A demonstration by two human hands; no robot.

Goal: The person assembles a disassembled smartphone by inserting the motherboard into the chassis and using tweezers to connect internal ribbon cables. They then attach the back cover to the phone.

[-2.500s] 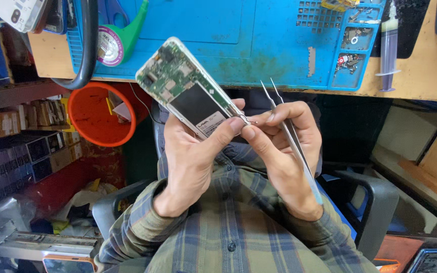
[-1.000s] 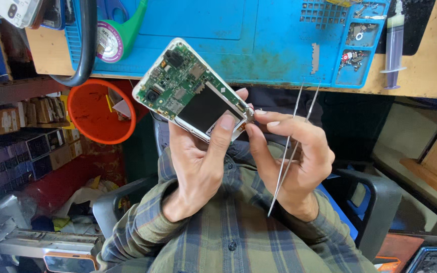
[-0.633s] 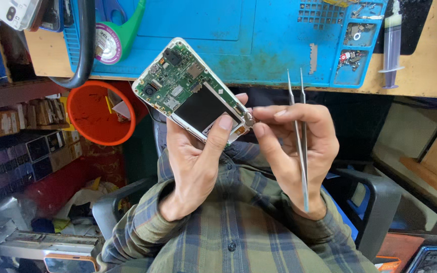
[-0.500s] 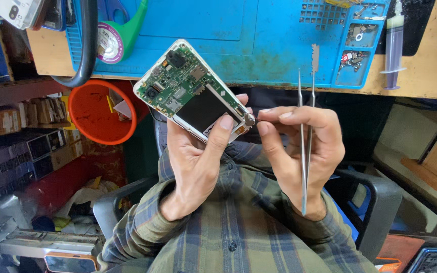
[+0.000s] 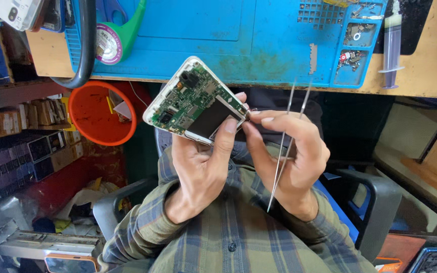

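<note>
Left hand (image 5: 201,167) grips an opened phone (image 5: 195,101), back cover off, green circuit board (image 5: 188,96) and a dark rectangular patch facing the camera. Thumb lies over the phone's lower right part, remaining fingers wrapped behind it. Phone is tilted, its top corner pointing up and left from the hand, held above the lap in front of the bench edge.

Right hand (image 5: 289,156) sits just right of the left hand, thumb and index fingertip pinched together at the phone's lower right corner, touching it or very nearly; whether something tiny is between the fingertips cannot be told. Metal tweezers (image 5: 284,151) are tucked in the same hand, clamped under the curled fingers, prongs sticking up past the knuckles, blunt end pointing down toward the wrist. Tweezer tips touch nothing.

Above both hands: blue work mat (image 5: 228,40) on a wooden bench, with small compartments (image 5: 352,45) up and right of the right hand holding screws and small parts. Syringe (image 5: 391,45) with purple barrel lies further right of those. Green tape dispenser (image 5: 115,38) up and left of the left hand. Orange bucket (image 5: 97,114) left of the left hand, below bench level. Plaid shirt sleeves (image 5: 142,227) cover both forearms. Grey chair arm (image 5: 375,202) right of the right hand.
</note>
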